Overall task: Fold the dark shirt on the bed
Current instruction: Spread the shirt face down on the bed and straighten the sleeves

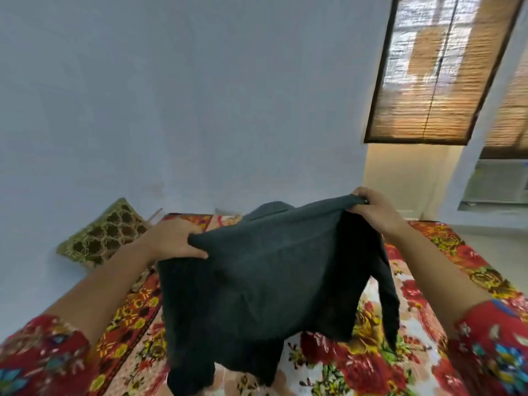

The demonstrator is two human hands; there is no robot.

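The bed (423, 324), covered in a red floral sheet, runs away from the camera toward the far wall, and the dark shirt (265, 284) is held up above its middle, not yet laid down. The shirt's top edge is stretched across from left to right and rises toward the right, so its long axis is seen hanging downward toward the near end of the bed, with one sleeve dangling at the right. The left hand (174, 238) is closed on the lower left corner and the right hand (374, 207) is pinched on the higher right corner, both equally engaged.
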